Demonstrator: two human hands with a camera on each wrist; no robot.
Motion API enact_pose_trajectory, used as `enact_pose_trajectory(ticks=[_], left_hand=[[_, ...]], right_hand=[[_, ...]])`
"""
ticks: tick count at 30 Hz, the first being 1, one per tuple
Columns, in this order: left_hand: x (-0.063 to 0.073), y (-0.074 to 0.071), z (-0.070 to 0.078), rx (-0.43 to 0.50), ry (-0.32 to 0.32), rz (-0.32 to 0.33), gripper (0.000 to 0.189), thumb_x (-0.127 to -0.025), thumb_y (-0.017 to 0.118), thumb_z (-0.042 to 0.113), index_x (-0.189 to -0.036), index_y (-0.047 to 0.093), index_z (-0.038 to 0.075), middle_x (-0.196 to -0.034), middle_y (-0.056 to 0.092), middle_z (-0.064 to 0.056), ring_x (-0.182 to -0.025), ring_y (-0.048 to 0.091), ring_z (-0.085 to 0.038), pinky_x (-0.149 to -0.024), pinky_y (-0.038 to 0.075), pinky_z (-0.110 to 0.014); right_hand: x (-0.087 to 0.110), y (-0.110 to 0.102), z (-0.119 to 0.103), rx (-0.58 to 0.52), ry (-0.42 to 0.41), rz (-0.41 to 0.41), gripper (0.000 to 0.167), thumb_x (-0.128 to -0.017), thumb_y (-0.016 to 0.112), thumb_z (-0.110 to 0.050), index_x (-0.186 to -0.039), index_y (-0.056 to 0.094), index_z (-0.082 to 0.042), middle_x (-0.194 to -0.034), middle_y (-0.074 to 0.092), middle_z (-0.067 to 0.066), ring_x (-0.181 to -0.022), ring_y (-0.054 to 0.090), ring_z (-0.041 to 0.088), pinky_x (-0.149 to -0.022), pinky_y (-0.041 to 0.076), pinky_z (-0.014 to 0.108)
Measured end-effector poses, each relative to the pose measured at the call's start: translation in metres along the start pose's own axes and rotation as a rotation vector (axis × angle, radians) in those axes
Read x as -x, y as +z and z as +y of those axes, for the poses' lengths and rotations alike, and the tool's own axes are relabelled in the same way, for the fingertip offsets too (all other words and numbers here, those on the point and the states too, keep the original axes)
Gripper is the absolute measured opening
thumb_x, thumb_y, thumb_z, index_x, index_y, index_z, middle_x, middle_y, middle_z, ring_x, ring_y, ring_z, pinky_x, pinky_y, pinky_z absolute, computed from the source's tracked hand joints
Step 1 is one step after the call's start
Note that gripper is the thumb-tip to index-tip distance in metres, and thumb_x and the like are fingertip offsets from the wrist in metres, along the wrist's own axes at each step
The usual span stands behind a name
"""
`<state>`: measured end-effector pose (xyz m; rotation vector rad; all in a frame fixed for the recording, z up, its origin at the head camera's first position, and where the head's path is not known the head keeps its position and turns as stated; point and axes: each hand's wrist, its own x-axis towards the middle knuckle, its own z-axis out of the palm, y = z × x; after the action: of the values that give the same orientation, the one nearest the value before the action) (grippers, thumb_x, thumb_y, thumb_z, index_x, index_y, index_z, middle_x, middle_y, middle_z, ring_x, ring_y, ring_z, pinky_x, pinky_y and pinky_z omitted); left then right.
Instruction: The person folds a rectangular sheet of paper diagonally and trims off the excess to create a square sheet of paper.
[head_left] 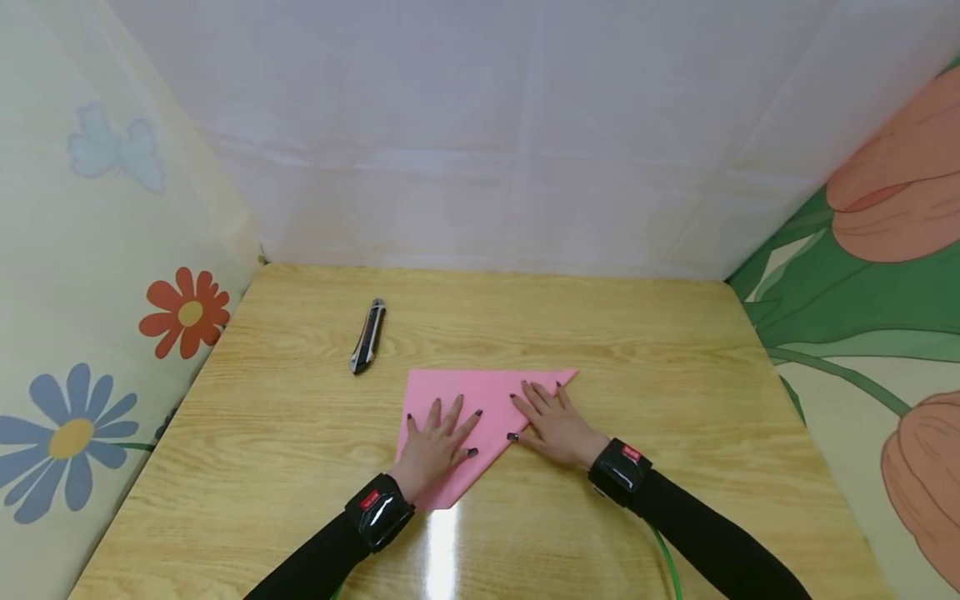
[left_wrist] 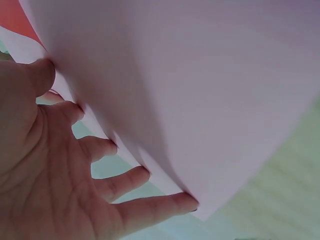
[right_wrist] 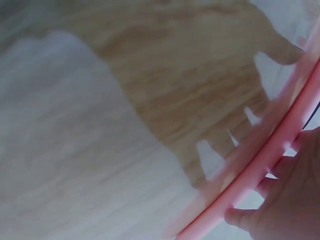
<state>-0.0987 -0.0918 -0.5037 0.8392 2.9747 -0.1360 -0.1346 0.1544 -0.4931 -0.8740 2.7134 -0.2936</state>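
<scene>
A folded sheet of pink paper (head_left: 450, 385) lies on the wooden table, with a slanting edge on its lower right and a pointed corner at the upper right. My left hand (head_left: 429, 450) rests on its left part, fingers spread. On the slanting edge, my right hand (head_left: 561, 427) touches the paper with spread fingers. Close up in the left wrist view, straight fingers of the left hand (left_wrist: 55, 160) lie against the pale pink paper (left_wrist: 215, 105). The right wrist view has the right hand (right_wrist: 290, 195) at the paper's folded edge (right_wrist: 250, 172).
A utility knife (head_left: 367, 337) lies on the wooden table (head_left: 675, 358), left of and beyond the paper. White cloth (head_left: 480, 142) hangs behind the table. Flower-printed cloths (head_left: 45, 275) stand along both sides. A green cable (head_left: 666, 554) hangs below the right forearm.
</scene>
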Motion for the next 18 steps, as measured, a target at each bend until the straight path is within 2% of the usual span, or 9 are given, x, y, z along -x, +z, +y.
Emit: enact_pose_trajectory(ticks=[1, 4, 13, 18], left_hand=[[0.0023, -0.0137, 0.0030, 0.012, -0.012, -0.042, 0.054, -0.097, 0.046, 0.042, -0.147, 0.032, 0.025, -0.152, 0.027, -0.010, -0.131, 0.035, -0.038, -0.088, 0.043, -0.063], [0.0025, -0.0183, 0.0046, 0.006, -0.021, -0.065, 0.052, -0.096, 0.048, 0.041, -0.144, 0.037, 0.024, -0.150, 0.031, -0.010, -0.131, 0.036, -0.038, -0.087, 0.044, -0.062], [0.0035, -0.0175, 0.0051, 0.020, -0.021, -0.076, 0.052, -0.097, 0.047, 0.039, -0.145, 0.036, 0.023, -0.151, 0.029, -0.010, -0.130, 0.036, -0.040, -0.087, 0.043, -0.063], [0.0023, -0.0178, 0.0052, -0.012, -0.012, -0.083, 0.052, -0.097, 0.046, 0.039, -0.146, 0.035, 0.025, -0.152, 0.028, -0.009, -0.130, 0.036, -0.040, -0.087, 0.044, -0.062]], right_hand=[[-0.0001, 0.0001, 0.0001, 0.000, -0.003, 0.003, 0.060, -0.099, 0.041, -0.041, -0.148, 0.028, -0.009, -0.154, 0.016, 0.018, -0.142, 0.014, 0.033, -0.112, 0.005, 0.057], [0.0000, 0.0005, 0.0003, -0.003, -0.014, 0.005, 0.061, -0.099, 0.042, -0.041, -0.148, 0.028, -0.008, -0.154, 0.016, 0.018, -0.141, 0.014, 0.033, -0.112, 0.006, 0.057], [-0.0002, 0.0021, 0.0002, -0.005, -0.015, 0.011, 0.062, -0.098, 0.042, -0.043, -0.148, 0.027, -0.008, -0.154, 0.016, 0.018, -0.141, 0.014, 0.033, -0.112, 0.006, 0.057], [0.0000, 0.0016, 0.0009, 0.003, -0.010, 0.016, 0.062, -0.098, 0.041, -0.043, -0.148, 0.027, -0.009, -0.154, 0.016, 0.017, -0.142, 0.014, 0.033, -0.112, 0.006, 0.057]])
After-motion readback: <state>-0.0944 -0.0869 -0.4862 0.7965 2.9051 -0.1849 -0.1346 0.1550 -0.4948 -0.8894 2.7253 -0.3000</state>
